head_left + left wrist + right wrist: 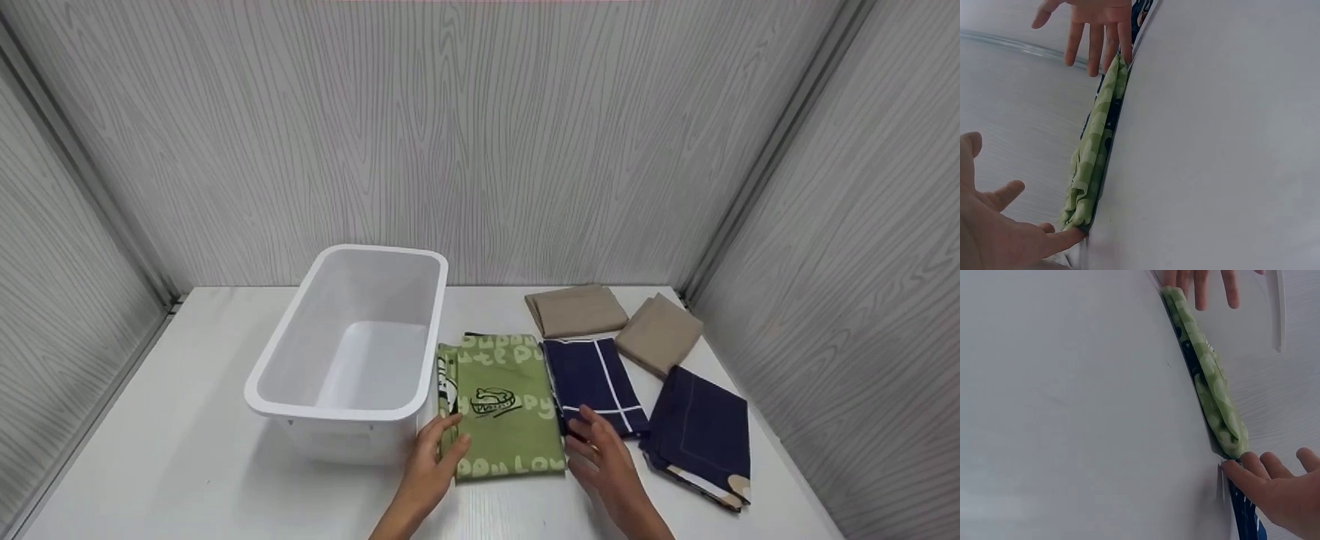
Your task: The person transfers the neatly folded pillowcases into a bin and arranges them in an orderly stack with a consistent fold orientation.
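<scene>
A folded green cloth [510, 420] with pale lettering and a drawn basket lies flat on the table, its layered front edge showing in both wrist views. At its left front corner is my left hand [433, 465], fingers spread and a fingertip right at the cloth's edge in the left wrist view. My right hand [609, 469] is at the cloth's right side, fingers loosely extended, overlapping a navy cloth with white lines [589, 375] in the head view. Neither hand grips anything.
Left of the green cloth stands a deep white plastic bin [352, 412] with nothing inside. Two folded tan cloths [577, 311] lie at the back right, and a dark navy cloth [701, 431] lies near the table's right edge. Grey wood-patterned panels [450, 142] enclose the table.
</scene>
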The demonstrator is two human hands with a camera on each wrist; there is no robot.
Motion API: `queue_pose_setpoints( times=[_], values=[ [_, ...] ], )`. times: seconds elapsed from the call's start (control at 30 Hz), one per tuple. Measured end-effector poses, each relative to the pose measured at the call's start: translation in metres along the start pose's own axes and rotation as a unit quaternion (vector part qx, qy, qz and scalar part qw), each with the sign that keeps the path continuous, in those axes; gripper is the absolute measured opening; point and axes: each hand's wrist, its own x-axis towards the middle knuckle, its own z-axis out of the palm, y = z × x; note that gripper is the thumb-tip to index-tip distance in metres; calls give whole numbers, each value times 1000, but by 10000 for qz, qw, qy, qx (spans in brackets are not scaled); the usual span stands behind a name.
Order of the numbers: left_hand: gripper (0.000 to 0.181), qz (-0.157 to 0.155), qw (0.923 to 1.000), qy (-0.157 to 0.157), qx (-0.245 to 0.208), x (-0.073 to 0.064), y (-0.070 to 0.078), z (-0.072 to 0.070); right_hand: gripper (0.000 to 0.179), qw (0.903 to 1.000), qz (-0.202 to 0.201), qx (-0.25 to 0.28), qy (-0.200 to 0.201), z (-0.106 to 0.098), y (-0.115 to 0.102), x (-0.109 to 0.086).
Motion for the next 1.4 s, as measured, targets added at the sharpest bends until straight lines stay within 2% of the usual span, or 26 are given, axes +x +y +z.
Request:
queue_pose_setpoints(
  times=[0.43, 0.7, 0.83, 1.07, 1.27, 1.4],
  values=[
    [49, -77, 9990, 203, -388, 0, -1, 1, 78, 9960, 523, 719, 16, -1, 7, 5],
    [50, -403, 9976, 366, -431, 2, 0, 3, 79, 9929, 634, 915, -423, -6, 11, 9],
    [46, -371, 9969, 499, -479, 5, 2, 7, 80, 9922, 700, 794, -654, -9, 8, 15],
    [49, -407, 9948, 453, -820, 14, 5, 12, 82, 9882, 938, 765, -937, -16, -2, 25],
    [51, -585, 9940, 366, -845, 18, 3, 11, 82, 9832, 1069, 922, -1153, -18, -2, 30],
    [53, -599, 9937, 360, -872, 19, 1, 9, 80, 9815, 1077, 1003, -1225, -16, -2, 32]
  ],
)
